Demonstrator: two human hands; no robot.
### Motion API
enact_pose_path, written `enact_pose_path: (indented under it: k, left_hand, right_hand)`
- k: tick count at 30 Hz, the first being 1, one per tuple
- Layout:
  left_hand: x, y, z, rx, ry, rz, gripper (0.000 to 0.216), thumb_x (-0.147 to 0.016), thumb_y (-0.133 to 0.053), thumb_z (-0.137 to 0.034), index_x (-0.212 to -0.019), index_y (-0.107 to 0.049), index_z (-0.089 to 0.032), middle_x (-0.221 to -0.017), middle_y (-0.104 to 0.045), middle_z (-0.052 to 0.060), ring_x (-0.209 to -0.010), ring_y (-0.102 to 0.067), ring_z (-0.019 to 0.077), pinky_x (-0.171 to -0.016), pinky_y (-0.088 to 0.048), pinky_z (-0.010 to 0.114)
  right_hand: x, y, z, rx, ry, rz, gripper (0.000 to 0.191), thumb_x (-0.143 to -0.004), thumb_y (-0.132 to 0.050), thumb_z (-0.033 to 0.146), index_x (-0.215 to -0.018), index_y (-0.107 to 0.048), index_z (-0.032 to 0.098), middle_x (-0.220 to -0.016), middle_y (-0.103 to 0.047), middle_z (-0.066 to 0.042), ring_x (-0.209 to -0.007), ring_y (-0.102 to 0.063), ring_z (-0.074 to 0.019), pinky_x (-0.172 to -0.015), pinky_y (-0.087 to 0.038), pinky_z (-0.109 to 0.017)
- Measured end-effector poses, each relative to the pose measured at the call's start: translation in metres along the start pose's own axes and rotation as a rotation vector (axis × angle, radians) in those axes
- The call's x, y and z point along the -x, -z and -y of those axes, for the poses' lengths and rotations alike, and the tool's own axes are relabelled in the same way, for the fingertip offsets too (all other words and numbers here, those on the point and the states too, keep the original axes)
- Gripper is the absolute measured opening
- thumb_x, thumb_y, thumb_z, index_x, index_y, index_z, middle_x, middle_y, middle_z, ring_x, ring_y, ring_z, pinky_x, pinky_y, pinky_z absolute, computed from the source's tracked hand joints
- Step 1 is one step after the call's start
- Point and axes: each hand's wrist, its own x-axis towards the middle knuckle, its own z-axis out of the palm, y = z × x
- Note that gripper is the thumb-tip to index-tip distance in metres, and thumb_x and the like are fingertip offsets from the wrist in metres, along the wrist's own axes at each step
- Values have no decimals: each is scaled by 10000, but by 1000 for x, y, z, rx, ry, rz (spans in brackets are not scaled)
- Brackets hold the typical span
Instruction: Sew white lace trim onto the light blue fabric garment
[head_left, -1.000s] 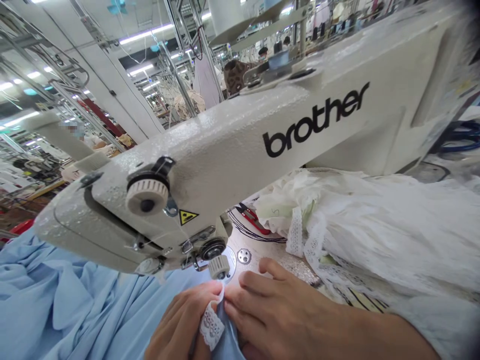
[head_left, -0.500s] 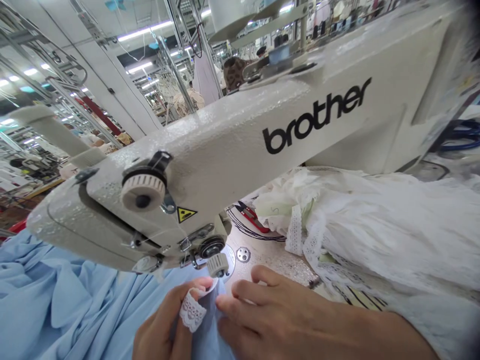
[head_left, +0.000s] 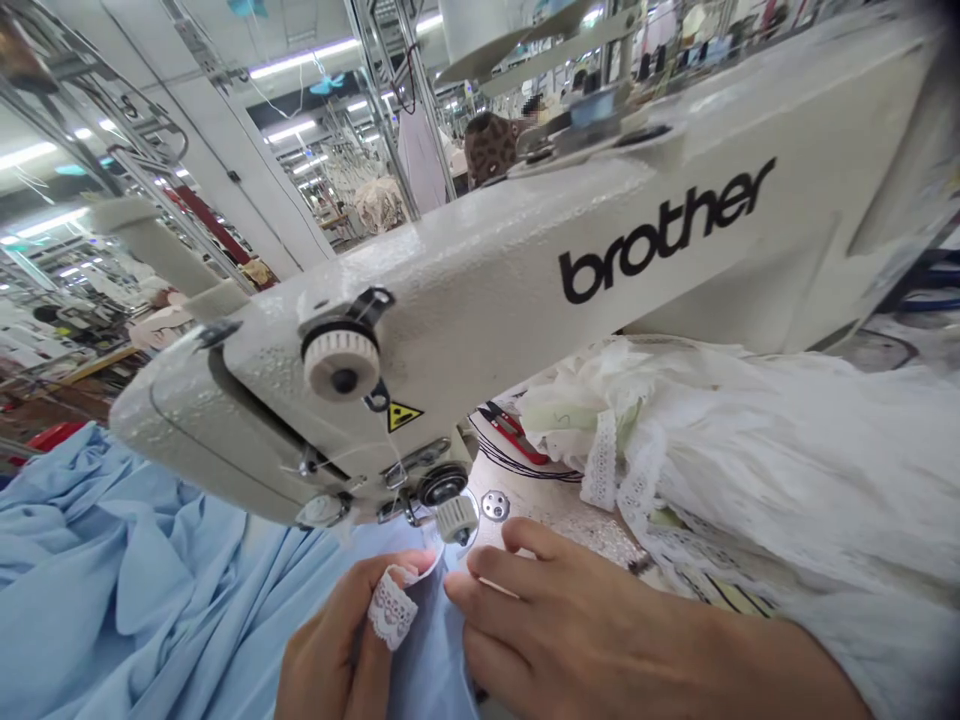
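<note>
Light blue fabric (head_left: 187, 590) runs under the head of a white sewing machine (head_left: 480, 290) and spreads out to the left. My left hand (head_left: 337, 640) is closed on a strip of white lace trim (head_left: 392, 608), which loops over the fingers and leads up to the needle area. The presser foot and needle are largely hidden behind the machine head. My right hand (head_left: 547, 620) rests on the blue fabric's right edge, its fingers bent and somewhat apart, fingertips on the cloth just in front of the machine.
A heap of white lace-edged fabric (head_left: 780, 450) fills the bed's right side. Red-handled thread snips (head_left: 517, 432) lie behind the needle area beside dark cords. A round metal plate (head_left: 495, 505) is set into the machine bed. Other workstations stretch into the background.
The camera view has shifted slightly, so the machine appears farther right. Both hands keep their hold near the needle, and a little more lace shows lying toward the presser foot.
</note>
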Motion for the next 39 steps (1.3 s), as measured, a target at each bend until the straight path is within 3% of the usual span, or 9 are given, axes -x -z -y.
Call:
enact_pose_path:
  k: [4, 8, 15, 19, 24, 27, 30, 34, 39]
  left_hand:
    - [-5, 6, 8, -62, -167, 52, 250, -980, -438, -336, -1102, -651, -292, -1019, -762, -57, -841, -732, 96, -707, -535, 108]
    - [-9, 7, 8, -97, -228, 78, 258, -989, -420, -286, -1148, -623, -291, -1052, -757, -55, -892, -730, 88, -760, -534, 104]
    - [-2, -1, 0, -60, -78, 2, 314, -1000, -394, -403, -1098, -667, -285, -1044, -758, -38, -918, -722, 115, -802, -537, 150]
    - [0, -2, 6, -108, -161, 41, 305, -990, -399, -390, -1107, -665, -296, -1066, -746, -32, -955, -703, 133, -848, -530, 189]
    - [-6, 1, 8, -168, -319, 82, 276, -986, -414, -310, -1169, -618, -283, -1114, -733, -23, -960, -700, 126, -829, -528, 168]
    - [-6, -1, 6, -137, -236, 72, 263, -989, -409, -341, -1090, -647, -290, -1077, -740, -39, -955, -698, 134, -821, -528, 180]
    - [-3, -5, 5, -99, -131, 46, 292, -991, -396, -392, -1056, -666, -303, -1040, -743, -47, -936, -696, 143, -831, -523, 200]
    - [-2, -6, 6, -92, -127, 46, 295, -991, -398, -397, -1057, -669, -304, -1027, -745, -34, -927, -692, 146, -827, -518, 206]
    - [-2, -5, 5, -105, -156, 60, 281, -991, -409, -373, -1100, -656, -294, -1058, -742, -22, -944, -691, 141, -833, -511, 201]
  right_hand:
    - [0, -2, -1, -34, 12, 33, 308, -1017, -365, 98, -871, -629, 159, -945, -659, -35, -812, -558, -180, -757, -432, -333]
    - [2, -8, 0, -8, -11, 18, 331, -1021, -331, 99, -990, -660, 107, -946, -670, -66, -853, -567, -202, -815, -435, -352]
    - [1, -2, 3, -64, -93, 68, 312, -1007, -366, 92, -1147, -644, 67, -972, -694, -98, -864, -594, -216, -834, -452, -367]
    - [2, -5, 4, -123, -120, 75, 274, -1014, -399, 132, -1115, -653, 106, -1009, -697, -72, -911, -598, -205, -855, -462, -361]
    - [5, -28, 4, -62, -143, -64, 269, -1008, -405, 180, -955, -667, 151, -1114, -686, -94, -915, -615, -213, -775, -469, -352]
    - [6, -31, 5, -69, -187, -58, 218, -997, -454, 221, -944, -660, 175, -1010, -701, -91, -892, -621, -224, -778, -465, -365]
    - [7, -24, 6, -78, -200, -13, 218, -1008, -441, 218, -1008, -654, 171, -1052, -693, -83, -918, -613, -217, -803, -461, -367]
    - [9, -26, 7, -5, -145, -63, 270, -1015, -391, 208, -1064, -646, 133, -1166, -673, -100, -964, -593, -221, -775, -448, -365]
    - [9, -36, 7, 72, -71, -94, 313, -1028, -368, 247, -1057, -647, 107, -1163, -679, -114, -931, -588, -214, -730, -423, -358]
